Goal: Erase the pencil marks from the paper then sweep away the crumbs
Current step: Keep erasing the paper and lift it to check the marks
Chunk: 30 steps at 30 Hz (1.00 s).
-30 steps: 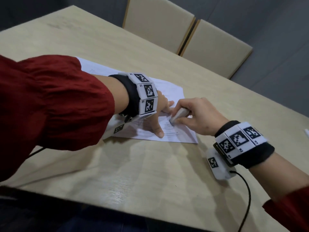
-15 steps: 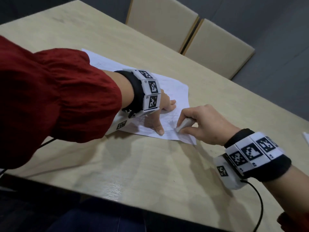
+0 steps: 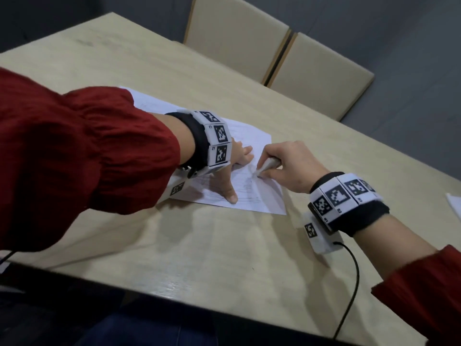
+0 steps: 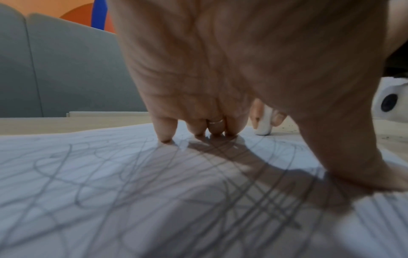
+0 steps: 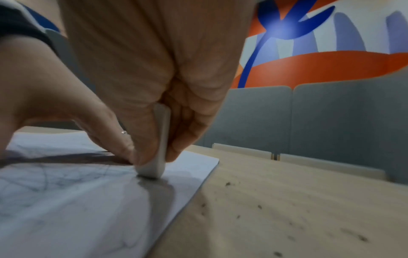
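Observation:
A white sheet of paper (image 3: 259, 196) with grey pencil scribbles (image 4: 154, 192) lies on the pale wooden table (image 3: 199, 258). My left hand (image 3: 232, 171) presses flat on the sheet, fingers and thumb spread and straight. My right hand (image 3: 287, 168) pinches a white eraser (image 3: 265, 167) between thumb and fingers, its tip on the paper near the right side. The right wrist view shows the eraser (image 5: 154, 167) standing on the sheet close to its edge. Dark crumbs (image 5: 260, 207) lie scattered on the table to the right of the paper.
Two beige chair backs (image 3: 274, 51) stand at the table's far side. Another white sheet's corner (image 3: 455, 203) shows at the right edge. A black cable (image 3: 349, 283) runs from my right wrist device across the table.
My right hand has rubbed the eraser back and forth over the sheet's right part, now further up from the near edge. The left hand still holds the paper down.

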Tool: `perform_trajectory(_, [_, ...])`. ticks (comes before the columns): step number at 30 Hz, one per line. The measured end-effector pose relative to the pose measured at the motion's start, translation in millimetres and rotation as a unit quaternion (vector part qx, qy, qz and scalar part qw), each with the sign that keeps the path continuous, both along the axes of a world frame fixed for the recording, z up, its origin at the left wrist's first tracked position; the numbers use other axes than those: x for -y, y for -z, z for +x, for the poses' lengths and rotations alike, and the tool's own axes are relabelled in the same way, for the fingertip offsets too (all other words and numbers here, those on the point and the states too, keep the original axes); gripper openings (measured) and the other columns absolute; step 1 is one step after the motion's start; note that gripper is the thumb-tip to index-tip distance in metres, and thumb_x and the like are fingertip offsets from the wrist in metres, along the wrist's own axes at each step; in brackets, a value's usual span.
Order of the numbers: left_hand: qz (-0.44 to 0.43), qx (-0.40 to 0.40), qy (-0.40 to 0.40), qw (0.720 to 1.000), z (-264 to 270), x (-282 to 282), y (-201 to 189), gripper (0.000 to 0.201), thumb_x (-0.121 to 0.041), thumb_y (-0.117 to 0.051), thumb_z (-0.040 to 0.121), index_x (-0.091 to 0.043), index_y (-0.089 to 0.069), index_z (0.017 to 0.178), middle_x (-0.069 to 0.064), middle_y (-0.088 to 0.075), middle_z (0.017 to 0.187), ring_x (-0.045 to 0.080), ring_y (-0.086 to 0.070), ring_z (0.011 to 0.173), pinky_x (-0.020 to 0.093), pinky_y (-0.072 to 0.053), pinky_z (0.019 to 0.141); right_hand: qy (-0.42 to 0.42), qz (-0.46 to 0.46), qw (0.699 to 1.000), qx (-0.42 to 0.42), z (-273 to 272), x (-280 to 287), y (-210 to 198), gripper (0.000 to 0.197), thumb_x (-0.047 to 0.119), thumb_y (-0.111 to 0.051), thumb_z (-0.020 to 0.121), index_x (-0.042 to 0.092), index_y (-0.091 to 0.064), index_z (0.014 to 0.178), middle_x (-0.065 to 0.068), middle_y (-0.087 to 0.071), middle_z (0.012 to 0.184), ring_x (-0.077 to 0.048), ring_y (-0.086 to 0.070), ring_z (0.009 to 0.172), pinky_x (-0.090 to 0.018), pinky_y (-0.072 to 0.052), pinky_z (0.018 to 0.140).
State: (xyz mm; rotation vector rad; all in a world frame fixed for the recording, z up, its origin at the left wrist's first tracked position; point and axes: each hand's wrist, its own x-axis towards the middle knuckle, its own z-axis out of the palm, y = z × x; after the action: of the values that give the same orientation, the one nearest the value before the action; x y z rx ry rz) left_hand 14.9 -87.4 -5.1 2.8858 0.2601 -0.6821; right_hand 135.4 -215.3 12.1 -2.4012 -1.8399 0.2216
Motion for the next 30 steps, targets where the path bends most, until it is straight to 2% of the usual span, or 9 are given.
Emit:
perform_trajectory(5, [0.002,-0.002,-0.006,1.0,2.0,-3.6,3.9,0.121,-0.064,-0.069,0.074,-0.019,0.009,0.155,-0.001,0.018,0.161,0.018,0.007,0.15,0.039,-0.002,0.121,-0.046,-0.112,0.993,0.012,-4.3,9.3,-12.4,0.014,0.024,-0.076,0.077,0.027,-0.07,0.089,0.012,-0.059,0.071,-0.002,-0.046,0.063,-0.012,-0.035,0.062])
perform_trajectory(8, [0.014,0.007,-0.007,1.0,1.9,-1.6,3.9,0.122,-0.064,-0.069,0.074,-0.018,0.01,0.155,0.001,0.015,0.162,0.018,0.004,0.15,0.038,-0.004,0.119,0.017,-0.019,0.998,0.056,-0.2,-7.3,-7.5,0.013,0.032,-0.075,0.076,0.031,-0.065,0.084,0.018,-0.053,0.066,-0.008,-0.046,0.07,-0.029,-0.041,0.08])
perform_trajectory(10, [0.005,0.011,-0.012,1.0,1.4,-2.2,4.0,0.123,-0.064,-0.069,0.073,-0.018,0.01,0.155,0.001,0.015,0.162,0.018,0.003,0.15,0.037,-0.004,0.119,0.052,0.026,0.997,0.053,-2.3,-11.5,0.3,0.014,0.032,-0.074,0.074,0.033,-0.061,0.078,0.022,-0.051,0.063,-0.01,-0.047,0.073,-0.034,-0.039,0.087])
perform_trajectory(12, [-0.001,0.01,-0.012,1.0,1.7,-3.3,6.1,0.123,-0.065,-0.07,0.072,-0.019,0.009,0.155,0.0,0.015,0.162,0.018,0.003,0.15,0.038,-0.004,0.119,0.05,0.023,0.998,0.044,-5.3,-2.9,5.2,0.015,0.032,-0.075,0.074,0.033,-0.061,0.078,0.023,-0.053,0.063,-0.009,-0.048,0.072,-0.034,-0.039,0.087])
perform_trajectory(17, [0.012,0.0,-0.008,1.0,0.1,1.0,3.2,0.118,-0.062,-0.068,0.076,-0.019,0.009,0.155,-0.003,0.017,0.161,0.016,0.007,0.15,0.036,-0.002,0.119,0.0,-0.076,0.997,0.03,-10.0,13.8,-7.6,0.013,0.038,-0.076,0.075,0.033,-0.065,0.081,0.019,-0.049,0.057,-0.003,-0.044,0.061,-0.028,-0.03,0.075])
perform_trajectory(20, [0.006,-0.003,0.001,1.0,-0.6,1.2,-3.7,0.116,-0.059,-0.067,0.079,-0.017,0.01,0.155,0.0,0.018,0.161,0.018,0.006,0.15,0.036,-0.005,0.118,0.039,0.002,0.997,0.059,-5.6,-6.4,-4.4,0.014,0.039,-0.076,0.074,0.033,-0.064,0.079,0.019,-0.054,0.062,-0.003,-0.047,0.064,-0.036,-0.036,0.089])
perform_trajectory(23, [-0.015,0.0,-0.002,1.0,-1.0,-0.1,-2.3,0.119,-0.06,-0.069,0.076,-0.019,0.01,0.155,0.0,0.016,0.162,0.019,0.007,0.15,0.038,-0.004,0.119,0.074,0.035,0.996,0.044,-3.2,-13.3,4.7,0.015,0.039,-0.076,0.073,0.03,-0.066,0.08,0.014,-0.063,0.073,-0.012,-0.055,0.078,-0.038,-0.037,0.095])
perform_trajectory(26, [0.013,-0.016,0.003,1.0,0.2,1.9,-1.5,0.117,-0.062,-0.065,0.079,-0.016,0.011,0.154,0.0,0.019,0.161,0.018,0.008,0.15,0.036,-0.002,0.119,0.052,0.018,0.998,0.011,-6.7,7.6,4.0,0.014,0.035,-0.078,0.072,0.029,-0.069,0.08,0.016,-0.064,0.07,-0.013,-0.054,0.074,-0.037,-0.041,0.089])
perform_trajectory(30, [0.028,-0.022,0.012,0.999,0.4,5.0,-5.5,0.115,-0.062,-0.062,0.081,-0.015,0.014,0.154,-0.001,0.021,0.16,0.019,0.007,0.15,0.037,-0.003,0.118,0.01,-0.046,0.999,-0.001,-10.3,17.6,-3.3,0.013,0.037,-0.078,0.073,0.034,-0.066,0.079,0.025,-0.057,0.055,-0.004,-0.045,0.061,-0.028,-0.031,0.076])
